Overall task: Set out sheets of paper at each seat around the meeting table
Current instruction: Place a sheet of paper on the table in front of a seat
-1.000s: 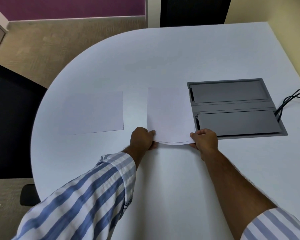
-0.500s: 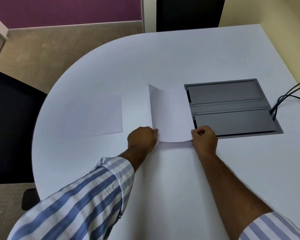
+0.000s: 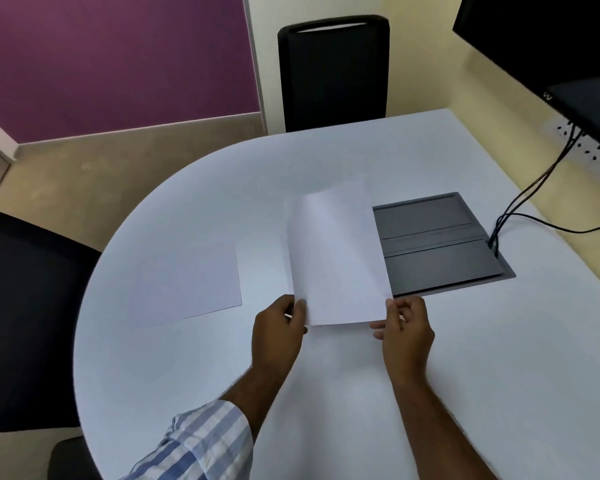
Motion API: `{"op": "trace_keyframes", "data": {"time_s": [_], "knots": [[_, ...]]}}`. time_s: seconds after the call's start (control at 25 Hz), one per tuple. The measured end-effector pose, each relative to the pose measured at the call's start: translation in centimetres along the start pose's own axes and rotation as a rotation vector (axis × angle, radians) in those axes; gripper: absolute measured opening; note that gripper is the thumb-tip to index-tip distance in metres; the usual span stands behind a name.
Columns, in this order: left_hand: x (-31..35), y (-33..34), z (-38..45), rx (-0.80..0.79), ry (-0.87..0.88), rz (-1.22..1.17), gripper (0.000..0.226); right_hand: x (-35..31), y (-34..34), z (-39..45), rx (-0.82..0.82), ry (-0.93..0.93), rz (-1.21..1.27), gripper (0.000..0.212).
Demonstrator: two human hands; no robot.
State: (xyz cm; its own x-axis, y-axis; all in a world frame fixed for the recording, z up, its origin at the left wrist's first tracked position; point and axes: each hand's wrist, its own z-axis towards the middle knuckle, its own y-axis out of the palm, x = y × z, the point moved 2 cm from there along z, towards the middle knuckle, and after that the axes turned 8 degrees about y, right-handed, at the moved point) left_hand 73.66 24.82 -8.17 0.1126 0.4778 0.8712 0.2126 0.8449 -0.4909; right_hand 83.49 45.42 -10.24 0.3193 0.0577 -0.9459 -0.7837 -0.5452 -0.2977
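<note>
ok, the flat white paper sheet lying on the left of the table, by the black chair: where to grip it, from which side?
The flat white paper sheet lies flush on the white rounded table, so no edge stands proud. Probably best to take its near right corner, the one closest to the left hand: slide or peel that corner up, then pinch thumb over, fingers under. The black chair crowds the far-left side.

Your near side of the table [image 3: 326, 410] is bare, so a hand passes freely there. Ahead, the lifted paper [image 3: 336, 258] blocks the middle, with a flat sheet [image 3: 187, 285] to its left and the grey box [image 3: 437, 244] just beside it on the right. Cables [image 3: 534, 195] cross the right edge. Beyond the paper, the top lies open up to the far chair [image 3: 333, 74].
</note>
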Motion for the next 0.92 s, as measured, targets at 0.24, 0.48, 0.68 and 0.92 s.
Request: {"op": "trace_keyframes", "data": {"time_s": [0.24, 0.48, 0.68, 0.92], "knots": [[1.1, -1.4, -4.8, -0.107, -0.149, -0.435, 0.008, -2.3, -5.7, -5.5, 0.11, -0.024, 0.049, 0.022], [2.6, -2.9, -9.9, -0.435, -0.212, -0.671, 0.031, -3.4, -11.8, -12.9, 0.163, -0.026, 0.083, 0.016], [3.3, -2.9, -11.8, -0.442, -0.188, -0.652, 0.02, -4.0, -14.7, -17.0, 0.195, 0.012, 0.083, 0.014], [4.6, -1.3, -14.5, -0.444, -0.085, -0.57, 0.025, -4.3, -17.9, -17.8, 0.184, 0.288, 0.151, 0.01]]}}
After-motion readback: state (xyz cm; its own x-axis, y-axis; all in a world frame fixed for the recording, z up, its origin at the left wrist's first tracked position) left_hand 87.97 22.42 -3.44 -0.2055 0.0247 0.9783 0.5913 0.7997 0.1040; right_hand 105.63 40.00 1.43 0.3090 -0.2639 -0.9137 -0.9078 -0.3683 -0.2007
